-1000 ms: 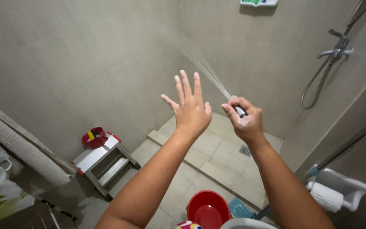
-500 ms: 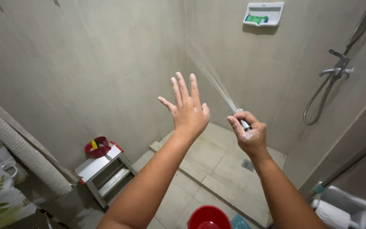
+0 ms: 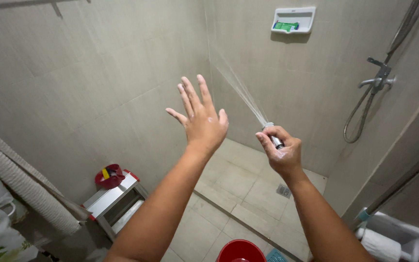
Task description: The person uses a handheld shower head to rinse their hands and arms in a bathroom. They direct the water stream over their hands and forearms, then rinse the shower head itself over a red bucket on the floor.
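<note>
Tiles, matte and beige, covered the walls ahead of both hands. A metal sprayer sat gripped in the right hand, fingers curled tight around it, throwing a thin fan of water up past the left hand. That hand was raised beside it, spread wide, holding nothing. A red bucket stood below.

A home bathroom: tiled walls, shower tap, floor drain, wall soap dish.
</note>
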